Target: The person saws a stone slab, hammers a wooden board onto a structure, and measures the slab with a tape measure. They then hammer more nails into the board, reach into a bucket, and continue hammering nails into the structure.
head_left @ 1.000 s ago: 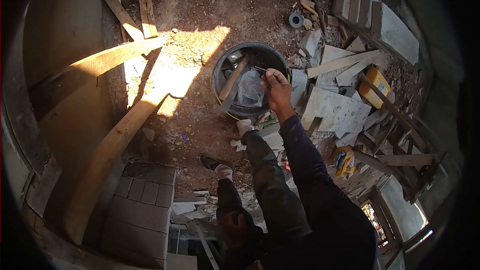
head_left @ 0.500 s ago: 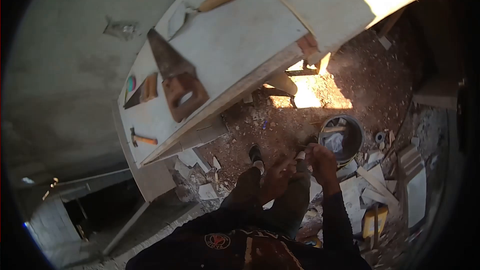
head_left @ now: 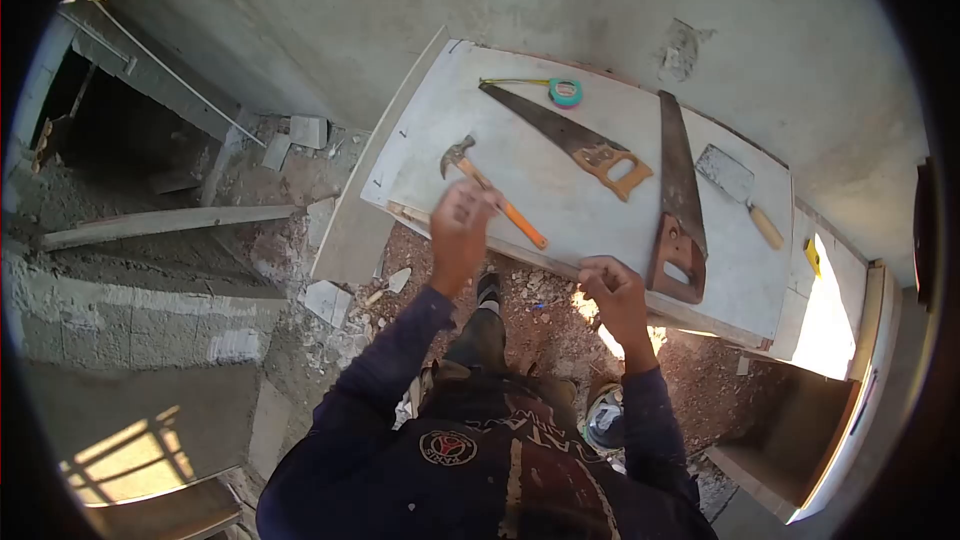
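My left hand [head_left: 460, 230] is raised at the bench's near edge with its fingers curled, slightly blurred. It overlaps the handle of a claw hammer [head_left: 518, 223] with an orange grip; whether it touches the hammer, or what it holds, I cannot make out. My right hand [head_left: 613, 295] is closed in a pinch by the front edge, and anything between its fingertips is too small to name. Beyond the hands, a handsaw [head_left: 570, 140] with a light wooden handle and a larger handsaw [head_left: 683, 190] with a brown handle lie on the white bench top [head_left: 420, 155].
A turquoise tape measure [head_left: 565, 92] lies near the wall. To the right is a trowel [head_left: 735, 180]. Nails [head_left: 379, 183] stand out at the board's left end. Rubble [head_left: 335, 305] covers the floor, with a bucket [head_left: 605, 420] by my right leg.
My view has swung left from the floor bucket to the bench. Both hands have come up from beside my legs and the bucket to the bench's near edge, now apart.
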Motion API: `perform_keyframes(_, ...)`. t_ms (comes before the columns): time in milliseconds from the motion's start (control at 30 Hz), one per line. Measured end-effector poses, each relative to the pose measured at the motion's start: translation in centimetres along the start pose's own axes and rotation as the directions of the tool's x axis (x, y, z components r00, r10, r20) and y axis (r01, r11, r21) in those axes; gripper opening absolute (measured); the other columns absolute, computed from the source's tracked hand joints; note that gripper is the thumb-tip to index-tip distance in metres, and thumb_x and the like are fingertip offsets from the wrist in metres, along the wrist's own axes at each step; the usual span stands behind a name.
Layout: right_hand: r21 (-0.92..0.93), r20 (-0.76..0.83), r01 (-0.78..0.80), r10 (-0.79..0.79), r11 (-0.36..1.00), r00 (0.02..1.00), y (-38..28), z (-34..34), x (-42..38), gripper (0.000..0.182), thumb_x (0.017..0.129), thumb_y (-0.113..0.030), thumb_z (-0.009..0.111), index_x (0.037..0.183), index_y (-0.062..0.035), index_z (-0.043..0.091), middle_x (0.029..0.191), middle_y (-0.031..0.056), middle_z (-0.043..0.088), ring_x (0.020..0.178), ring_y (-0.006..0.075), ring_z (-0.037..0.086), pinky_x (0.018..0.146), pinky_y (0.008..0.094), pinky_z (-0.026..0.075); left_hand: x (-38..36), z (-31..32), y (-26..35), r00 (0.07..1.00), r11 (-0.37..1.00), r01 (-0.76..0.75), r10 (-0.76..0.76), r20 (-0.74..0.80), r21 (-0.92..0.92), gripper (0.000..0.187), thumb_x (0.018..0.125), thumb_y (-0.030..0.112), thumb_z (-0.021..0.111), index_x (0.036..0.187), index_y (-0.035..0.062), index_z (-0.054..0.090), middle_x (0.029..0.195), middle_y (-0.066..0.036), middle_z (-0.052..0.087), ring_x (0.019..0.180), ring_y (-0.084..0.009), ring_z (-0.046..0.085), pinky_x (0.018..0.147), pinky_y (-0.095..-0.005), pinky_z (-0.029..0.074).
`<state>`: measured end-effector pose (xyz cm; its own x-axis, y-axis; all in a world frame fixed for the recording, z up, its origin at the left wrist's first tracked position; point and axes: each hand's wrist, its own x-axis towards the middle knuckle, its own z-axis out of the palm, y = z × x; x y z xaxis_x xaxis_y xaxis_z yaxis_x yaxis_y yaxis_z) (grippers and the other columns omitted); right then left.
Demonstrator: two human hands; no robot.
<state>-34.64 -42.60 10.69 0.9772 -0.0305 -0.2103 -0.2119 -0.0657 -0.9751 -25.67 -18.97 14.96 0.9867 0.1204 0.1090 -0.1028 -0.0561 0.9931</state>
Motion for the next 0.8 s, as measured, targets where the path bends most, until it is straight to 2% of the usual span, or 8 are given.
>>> perform_keyframes(100, -0.151, -0.057, 0.031, -0.04, 0.988, 0.998, -2.2, 3.8, 5.3, 0.025, 0.093, -0.013, 0.068, 0.116, -0.0018, 0.066, 0.091, 0.0073, 0.07, 0.079, 0.0127, 0.064, 0.072, 0.0295, 0.052, 12.6, -8.3, -2.6, 0.986, 0.985, -0.149, 0.155, 0.063, -0.088, 0.009, 0.095, 0.002, 0.062, 0.102, -0.0041, 0.06, 0.093, -0.008, 0.069, 0.088, -0.0124, 0.066, 0.079, -0.0265, 0.054)
perform_keyframes(133, -0.165, -0.058, 0.008, -0.018, 0.986, 0.998, -2.7, 5.1, 6.9, 0.025, 0.093, -0.013, 0.068, 0.116, -0.0018, 0.066, 0.091, 0.0073, 0.07, 0.079, 0.0127, 0.064, 0.072, 0.0295, 0.052, 16.6, -10.6, -3.9, 0.985, 0.99, -0.141, 0.141, 0.097, -0.008, 0.011, 0.095, 0.005, 0.064, 0.101, -0.0038, 0.064, 0.093, -0.009, 0.071, 0.087, -0.0133, 0.067, 0.081, -0.0264, 0.053)
perform_keyframes(200, -0.522, 0.036, 0.137, -0.139, 0.842, 0.99, -3.5, 8.2, 9.0, 0.035, 0.087, -0.016, 0.074, 0.119, -0.0037, 0.064, 0.101, 0.0125, 0.067, 0.087, 0.0236, 0.065, 0.078, 0.0367, 0.054, 21.6, -13.7, -5.9, 0.986, 0.991, -0.11, 0.1, 0.134, 0.069, 0.014, 0.094, 0.008, 0.067, 0.101, -0.0035, 0.067, 0.094, -0.01, 0.073, 0.085, -0.0142, 0.067, 0.082, -0.0264, 0.052)
perform_keyframes(233, -0.528, 0.032, 0.124, -0.126, 0.84, 0.992, -3.2, 9.6, 9.7, 0.035, 0.087, -0.016, 0.074, 0.119, -0.0037, 0.064, 0.101, 0.0125, 0.067, 0.087, 0.0236, 0.065, 0.078, 0.0367, 0.054, 23.6, -14.6, -6.2, 0.972, 0.935, -0.175, 0.114, 0.207, 0.308, 0.012, 0.091, 0.008, 0.069, 0.098, -0.0021, 0.069, 0.092, -0.01, 0.073, 0.088, -0.0159, 0.068, 0.085, -0.0284, 0.052)
perform_keyframes(300, -0.817, 0.097, 0.282, -0.361, 0.503, 0.927, -2.6, 11.7, 10.9, 0.043, 0.08, -0.019, 0.08, 0.116, -0.0032, 0.064, 0.101, 0.0148, 0.065, 0.091, 0.0334, 0.064, 0.081, 0.0431, 0.053, 27.2, -15.4, -7.0, 0.951, 0.826, -0.246, 0.104, 0.293, 0.507, 0.011, 0.088, 0.008, 0.072, 0.095, -0.0008, 0.072, 0.091, -0.01, 0.072, 0.091, -0.0177, 0.068, 0.087, -0.0304, 0.052)
perform_keyframes(467, -0.79, 0.079, 0.157, -0.156, 0.592, 0.985, -2.8, 12.5, 12.1, 0.047, 0.079, -0.021, 0.08, 0.117, -0.003, 0.06, 0.099, 0.0179, 0.064, 0.095, 0.0373, 0.063, 0.082, 0.0459, 0.051, 32.3, -16.2, -10.4, 0.856, 0.724, -0.453, 0.191, 0.479, 0.52, 0.011, 0.083, 0.012, 0.076, 0.092, 0.0057, 0.076, 0.099, -0.012, 0.074, 0.12, -0.0334, 0.061, 0.102, -0.0413, 0.046)
perform_keyframes(667, -0.777, -0.071, -0.037, -0.03, 0.629, 0.997, -4.3, 13.6, 11.8, 0.03, 0.086, -0.014, 0.071, 0.11, -0.0004, 0.059, 0.096, 0.0214, 0.067, 0.084, 0.0429, 0.065, 0.075, 0.0492, 0.054, 33.3, -15.4, -13.5, 0.814, 0.697, -0.509, 0.199, 0.545, 0.506, 0.015, 0.084, 0.017, 0.075, 0.096, 0.0077, 0.076, 0.1, -0.015, 0.074, 0.122, -0.0379, 0.06, 0.103, -0.0444, 0.045)
perform_keyframes(800, -0.627, -0.051, -0.054, 0.028, 0.777, 0.998, -5.7, 14.3, 12.1, 0.023, 0.092, -0.012, 0.065, 0.109, 0.0008, 0.058, 0.076, 0.0162, 0.064, 0.062, 0.0307, 0.06, 0.063, 0.0407, 0.049, 33.0, -14.9, -14.0, 0.843, 0.738, -0.453, 0.173, 0.509, 0.5, 0.016, 0.084, 0.017, 0.076, 0.098, 0.0089, 0.076, 0.104, -0.018, 0.072, 0.12, -0.0401, 0.059, 0.103, -0.0462, 0.045)
